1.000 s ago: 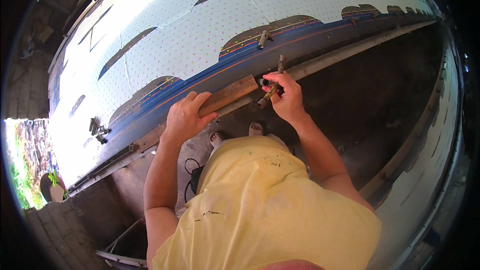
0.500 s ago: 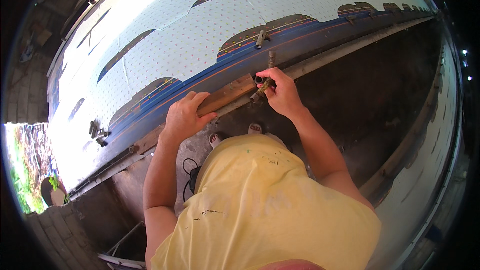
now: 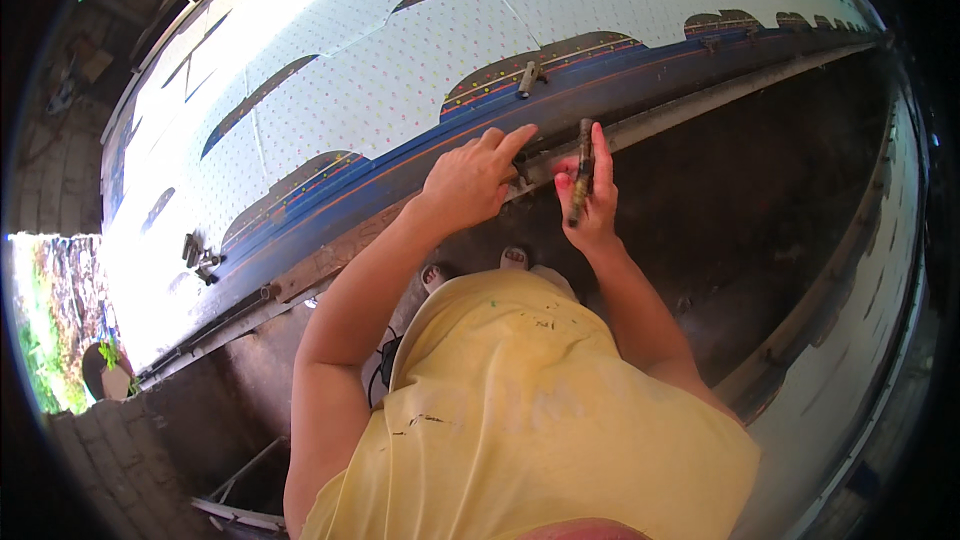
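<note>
The right hand [image 3: 597, 206] grips a slender, rough, mottled rod [image 3: 581, 180] between thumb and fingers at the near edge of the bench [image 3: 680, 65]. The left hand [image 3: 468, 183], index finger extended, hovers partly open over that edge; palm hidden, any hold undeterminable. Dotted white sheeting [image 3: 370, 80] covers the bench; a grey tubular fitting [image 3: 526, 80] lies inside the edge.

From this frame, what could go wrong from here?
The mottled rod might slip from the right hand, whose index finger looks extended rather than wrapped around it, and could drop toward the feet. The left hand is close to the long rail, so its fingers could perhaps get scraped.
</note>
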`<state>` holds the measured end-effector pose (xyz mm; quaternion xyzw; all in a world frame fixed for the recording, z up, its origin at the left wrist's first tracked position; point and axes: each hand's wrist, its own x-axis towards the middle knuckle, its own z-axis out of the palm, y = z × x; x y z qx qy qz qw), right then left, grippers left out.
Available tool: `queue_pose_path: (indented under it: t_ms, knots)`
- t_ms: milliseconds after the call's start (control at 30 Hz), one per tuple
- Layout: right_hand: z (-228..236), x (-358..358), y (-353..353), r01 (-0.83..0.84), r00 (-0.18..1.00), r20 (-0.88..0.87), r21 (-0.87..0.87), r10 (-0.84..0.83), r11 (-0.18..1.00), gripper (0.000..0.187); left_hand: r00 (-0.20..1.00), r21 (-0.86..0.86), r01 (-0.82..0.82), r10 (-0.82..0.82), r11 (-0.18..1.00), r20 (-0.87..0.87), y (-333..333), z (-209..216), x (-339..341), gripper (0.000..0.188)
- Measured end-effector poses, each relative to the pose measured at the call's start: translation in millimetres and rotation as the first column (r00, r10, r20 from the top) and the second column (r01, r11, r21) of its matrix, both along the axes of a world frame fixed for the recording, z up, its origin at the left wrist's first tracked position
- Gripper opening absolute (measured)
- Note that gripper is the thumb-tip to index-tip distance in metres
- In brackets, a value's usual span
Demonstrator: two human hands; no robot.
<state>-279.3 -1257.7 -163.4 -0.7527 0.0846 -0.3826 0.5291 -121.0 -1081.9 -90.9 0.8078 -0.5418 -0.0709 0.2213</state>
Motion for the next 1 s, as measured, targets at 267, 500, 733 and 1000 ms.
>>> queue_pose_path:
  t_ms: [267,500,733,1000]
  knots:
    - [9,-39,6,-0.016,0.985,-0.167,-0.395,-0.054,0.919,0.033,0.991,0.112,0.023,-0.037,0.993,0.125,-28,-8,-3,0.026]
    - [24,-43,17,0.033,0.965,-0.19,-0.593,-0.18,0.804,0.032,0.99,0.038,0.081,-0.085,0.996,0.109,-24,-5,0,0.027]
    - [39,-40,29,0.007,0.94,-0.219,-0.757,-0.263,0.654,0.026,0.989,0.015,0.087,-0.088,0.996,0.118,-24,-7,4,0.03]
    - [54,-37,32,-0.069,0.932,-0.183,-0.937,-0.313,0.342,0.018,0.986,0.063,0.071,-0.08,0.995,0.146,-26,-11,3,0.034]
